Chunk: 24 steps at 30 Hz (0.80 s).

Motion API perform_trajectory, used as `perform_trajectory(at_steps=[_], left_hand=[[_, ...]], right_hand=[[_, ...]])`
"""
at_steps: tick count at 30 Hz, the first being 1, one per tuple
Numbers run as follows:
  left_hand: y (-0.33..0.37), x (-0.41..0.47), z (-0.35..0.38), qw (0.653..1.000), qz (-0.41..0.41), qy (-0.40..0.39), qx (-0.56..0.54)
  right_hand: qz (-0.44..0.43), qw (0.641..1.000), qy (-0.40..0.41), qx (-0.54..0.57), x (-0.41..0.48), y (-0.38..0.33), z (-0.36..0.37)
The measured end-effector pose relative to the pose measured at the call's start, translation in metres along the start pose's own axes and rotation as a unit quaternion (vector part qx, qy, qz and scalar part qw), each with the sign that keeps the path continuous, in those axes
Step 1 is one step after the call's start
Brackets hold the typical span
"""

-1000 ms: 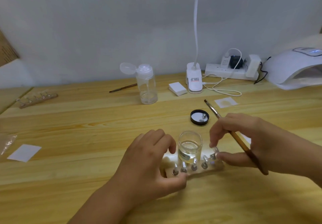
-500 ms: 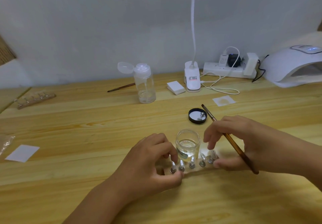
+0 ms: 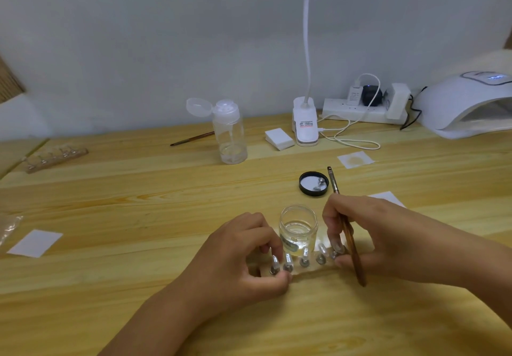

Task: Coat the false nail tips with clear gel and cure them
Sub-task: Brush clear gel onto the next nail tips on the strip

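Two grips unchanged: left hand (image 3: 238, 256) pinches nail stand (image 3: 310, 269), right hand (image 3: 388, 233) holds brush (image 3: 347, 228), fingers (image 3: 333, 235) lowered.

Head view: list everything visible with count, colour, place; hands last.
nail strip: 1, clear, five tips, between hands
spare strip: 1, clear, far left
gel jar: 1, clear, behind nail strip
lid: 1, black, beyond jar
brush: 1, brown, right hand
second brush: 1, brown, beside bottle
bottle: 1, clear, far centre
foam block: 1, white, beside clip lamp
clip lamp: 1, white, by wall
power strip: 1, white, by wall
curing lamp: 1, white, far right
paper squares: 3, white, scattered
bag: 1, clear, left edge
table: 1, pale wood
left hand: grips nail strip's left end
right hand: holds brush, touches strip's right end
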<state>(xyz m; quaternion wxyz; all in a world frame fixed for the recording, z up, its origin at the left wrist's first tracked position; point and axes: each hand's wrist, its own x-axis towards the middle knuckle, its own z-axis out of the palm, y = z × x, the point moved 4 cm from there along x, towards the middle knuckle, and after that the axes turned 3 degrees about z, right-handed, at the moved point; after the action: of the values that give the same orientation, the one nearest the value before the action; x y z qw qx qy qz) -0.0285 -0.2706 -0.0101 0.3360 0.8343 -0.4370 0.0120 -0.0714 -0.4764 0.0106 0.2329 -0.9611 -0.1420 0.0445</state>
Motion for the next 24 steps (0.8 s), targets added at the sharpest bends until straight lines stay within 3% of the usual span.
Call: perform_trajectory(at_steps=[8, 12, 24], left_hand=[[0.001, 0.000, 0.001, 1.000, -0.004, 0.015, -0.020], [0.001, 0.000, 0.001, 0.997, -0.020, 0.030, -0.063], [-0.003, 0.001, 0.006, 0.996, -0.002, 0.024, -0.088]], right_hand=[[-0.033, 0.999, 0.017, 0.010, -0.002, -0.003, -0.005], [-0.090, 0.984, 0.153, 0.020, -0.006, -0.009, -0.023], [-0.081, 0.945, 0.317, 0.019, -0.004, -0.007, -0.022]])
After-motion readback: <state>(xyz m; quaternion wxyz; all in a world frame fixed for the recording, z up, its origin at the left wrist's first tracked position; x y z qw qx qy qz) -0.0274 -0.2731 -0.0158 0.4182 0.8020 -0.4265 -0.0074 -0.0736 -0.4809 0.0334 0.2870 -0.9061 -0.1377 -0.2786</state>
